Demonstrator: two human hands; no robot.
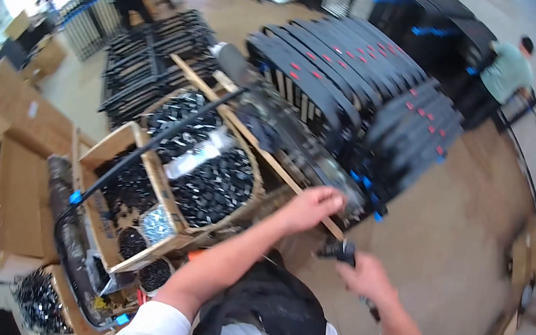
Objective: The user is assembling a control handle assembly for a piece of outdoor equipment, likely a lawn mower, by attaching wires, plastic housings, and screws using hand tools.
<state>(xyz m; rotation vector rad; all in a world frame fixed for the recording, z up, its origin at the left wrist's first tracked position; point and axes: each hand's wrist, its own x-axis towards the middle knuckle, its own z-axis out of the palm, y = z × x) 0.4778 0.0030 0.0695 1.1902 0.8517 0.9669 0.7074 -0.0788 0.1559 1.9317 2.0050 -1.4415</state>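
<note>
My right hand [368,280] is wrapped round a black pistol-grip power tool [339,251]. The tool's nose points left, and its grip end shows below my fist. My left hand [315,209] is closed, fingers bunched together, over the near end of a long wooden strip [270,157]. Whatever it pinches, if anything, is too small and blurred to name. Beyond that hand lies a dark metal workbench fixture [298,137]. A long black tube frame [164,146] with blue end pieces slants across the parts boxes on the left.
Wooden bins [150,179] on my left hold many small black parts. Stacked black frames [329,63] with red pieces stand beyond the bench. An open cardboard box [25,203] sits far left. A co-worker [506,77] stands back right; two other people are back left.
</note>
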